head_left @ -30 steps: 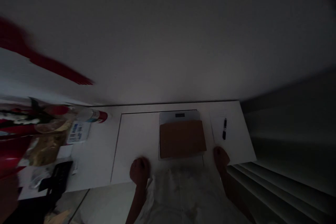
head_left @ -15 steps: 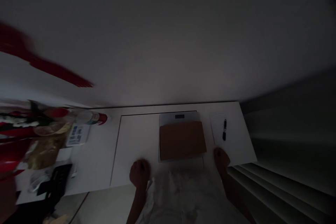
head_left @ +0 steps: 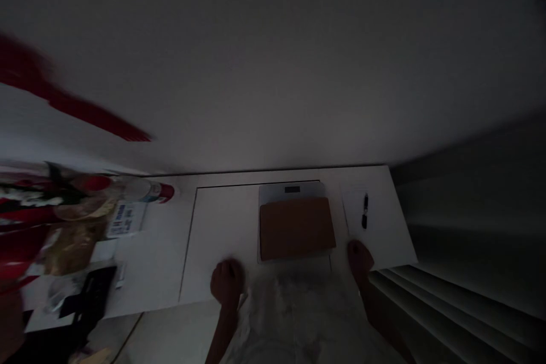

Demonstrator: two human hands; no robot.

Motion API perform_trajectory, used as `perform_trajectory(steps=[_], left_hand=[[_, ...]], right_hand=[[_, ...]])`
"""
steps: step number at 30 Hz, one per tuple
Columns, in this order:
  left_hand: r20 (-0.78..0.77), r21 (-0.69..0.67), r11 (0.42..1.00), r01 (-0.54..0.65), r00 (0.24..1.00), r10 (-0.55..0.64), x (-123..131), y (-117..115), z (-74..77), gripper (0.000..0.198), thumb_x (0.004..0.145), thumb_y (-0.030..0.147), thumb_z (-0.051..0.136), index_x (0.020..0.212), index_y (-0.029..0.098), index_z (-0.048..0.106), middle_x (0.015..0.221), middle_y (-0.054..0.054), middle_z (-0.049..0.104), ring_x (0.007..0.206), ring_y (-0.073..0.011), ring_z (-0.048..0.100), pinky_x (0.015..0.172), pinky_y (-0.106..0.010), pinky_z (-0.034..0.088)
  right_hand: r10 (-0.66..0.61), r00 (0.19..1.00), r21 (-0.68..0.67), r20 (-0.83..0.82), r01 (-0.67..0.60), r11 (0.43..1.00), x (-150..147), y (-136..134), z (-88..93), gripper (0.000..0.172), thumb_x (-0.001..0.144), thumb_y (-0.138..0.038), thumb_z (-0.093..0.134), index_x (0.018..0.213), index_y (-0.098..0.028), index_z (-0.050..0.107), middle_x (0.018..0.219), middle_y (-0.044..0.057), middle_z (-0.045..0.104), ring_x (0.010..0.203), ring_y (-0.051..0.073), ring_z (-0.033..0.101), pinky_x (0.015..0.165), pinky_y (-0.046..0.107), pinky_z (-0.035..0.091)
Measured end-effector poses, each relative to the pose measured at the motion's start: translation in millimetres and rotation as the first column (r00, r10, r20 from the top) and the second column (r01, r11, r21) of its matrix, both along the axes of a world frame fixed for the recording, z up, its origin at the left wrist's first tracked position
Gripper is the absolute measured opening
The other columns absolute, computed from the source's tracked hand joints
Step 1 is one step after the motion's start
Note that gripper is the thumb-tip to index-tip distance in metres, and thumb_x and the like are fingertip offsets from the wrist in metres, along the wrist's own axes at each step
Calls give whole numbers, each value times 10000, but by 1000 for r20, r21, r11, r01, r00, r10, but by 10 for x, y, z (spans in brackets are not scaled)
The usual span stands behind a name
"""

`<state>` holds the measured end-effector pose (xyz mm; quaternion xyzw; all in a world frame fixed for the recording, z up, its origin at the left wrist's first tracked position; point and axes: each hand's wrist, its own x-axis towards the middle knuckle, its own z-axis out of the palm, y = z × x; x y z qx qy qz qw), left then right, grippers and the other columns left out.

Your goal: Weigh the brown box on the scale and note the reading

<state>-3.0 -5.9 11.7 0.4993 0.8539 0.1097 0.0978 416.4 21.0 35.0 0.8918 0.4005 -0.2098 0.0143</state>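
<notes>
The scene is dim. A brown cardboard box (head_left: 297, 228) lies on a grey digital scale (head_left: 292, 189) on a white table (head_left: 157, 250). My left hand (head_left: 227, 281) rests at the table's near edge, left of the box, fingers curled; whether it holds anything is unclear. My right hand (head_left: 359, 259) rests on the near edge just right of the box, fingers curled down. A black pen (head_left: 365, 210) lies on a white sheet (head_left: 356, 210) beyond my right hand.
At the left stand a bottle with a red cap (head_left: 151, 190), a labelled pack (head_left: 124, 218), bagged goods (head_left: 72, 239) and a black object (head_left: 87, 293). A red blurred shape (head_left: 85, 114) crosses the upper left. Slatted blinds (head_left: 447, 301) lie right of the table.
The view shifted very slightly. Both hands and the box stay where they were.
</notes>
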Motion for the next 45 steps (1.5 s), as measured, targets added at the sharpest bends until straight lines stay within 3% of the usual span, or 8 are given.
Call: perform_trajectory(steps=[8,22,32,45], left_hand=[[-7,-1,1000,8,1000,-8,10,25,45,289,900,343,335,652,230,428,710,-52,516,711,-193,450,631,-328,244],[-38,-6,1000,16,999,-16,-20,-22,-48,306,913,350,328,694,212,490,758,-59,544,728,-191,466,625,-324,241],[-29,6,1000,19,999,-18,-22,-6,-62,314,920,362,318,683,219,464,733,-47,527,717,-185,464,638,-323,256],[-53,0,1000,27,998,-27,-20,-2,-51,315,932,363,303,666,231,408,719,-37,506,706,-180,449,632,-323,252]], right_hand=[[17,1000,12,3,-17,1000,-13,7,39,408,934,-424,366,841,-208,700,850,40,695,724,152,577,575,227,280],[-3,999,9,-46,3,1000,-14,10,56,384,929,-411,379,867,-206,698,856,36,676,739,164,570,601,260,289],[-12,999,-59,-35,10,998,-12,19,42,387,946,-414,362,915,-209,688,906,33,684,796,156,580,612,247,279],[2,1000,-9,-13,-2,1000,-20,13,38,403,934,-422,370,826,-204,691,852,30,687,723,145,573,582,238,267]])
